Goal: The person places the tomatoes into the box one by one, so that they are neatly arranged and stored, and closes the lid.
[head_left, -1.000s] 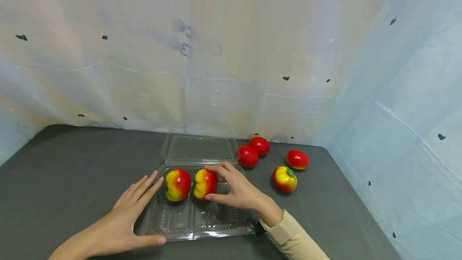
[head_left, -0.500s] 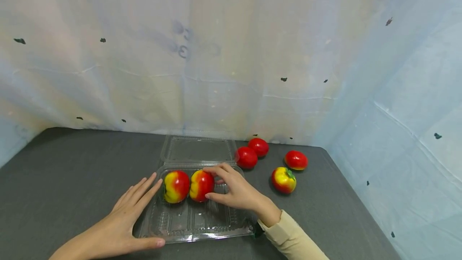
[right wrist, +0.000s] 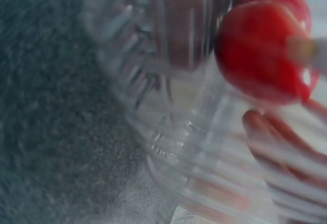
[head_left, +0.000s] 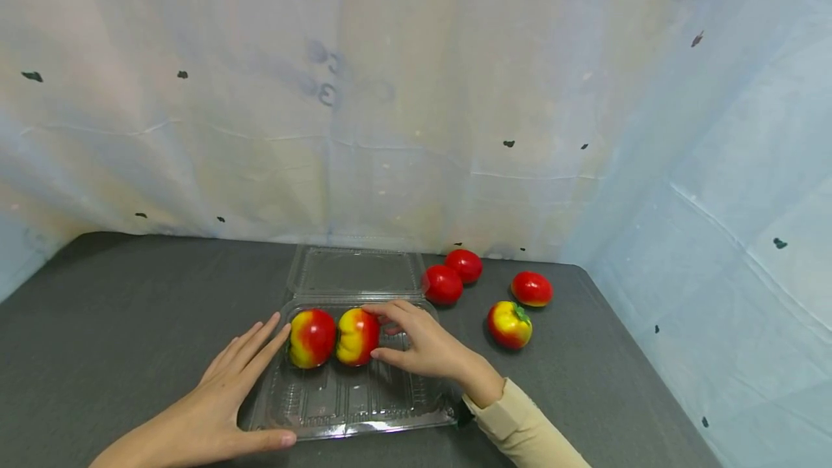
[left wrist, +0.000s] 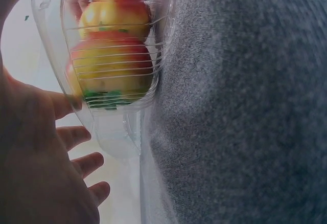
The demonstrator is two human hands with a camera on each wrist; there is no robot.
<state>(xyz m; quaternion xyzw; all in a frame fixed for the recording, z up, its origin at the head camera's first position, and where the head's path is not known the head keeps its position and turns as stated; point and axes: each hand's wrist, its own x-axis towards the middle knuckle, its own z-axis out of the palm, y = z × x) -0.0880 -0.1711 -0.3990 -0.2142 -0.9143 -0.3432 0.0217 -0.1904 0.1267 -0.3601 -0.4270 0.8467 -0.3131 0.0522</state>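
In the head view a clear plastic clamshell box (head_left: pixel 390 417) lies open, lid (head_left: pixel 357 273) folded back. Two red-and-yellow fruits with green calyxes, like persimmons, sit side by side in its tray. My right hand (head_left: pixel 419 345) grips the right persimmon (head_left: pixel 357 336), thumb low on its right side and fingers over its top. The left persimmon (head_left: pixel 313 338) stands close beside it, near the tray's left wall. My left hand (head_left: pixel 224 396) is spread along the box's left side, fingertips right at the rim. Through the clear wall, the left wrist view shows a persimmon's green calyx (left wrist: pixel 110 99).
On the dark grey table (head_left: pixel 162 295), right of the box, lies another persimmon (head_left: pixel 510 325) with its green calyx up. Red fruits (head_left: pixel 443 285) lie by the lid's right edge, and another red fruit (head_left: pixel 531 289) farther right. Pale plastic sheeting (head_left: pixel 416 128) hangs behind.
My right hand has shifted the right persimmon left, closer to the other one, and turned it slightly. The left persimmon has also moved a little left. My left hand stays beside the box.
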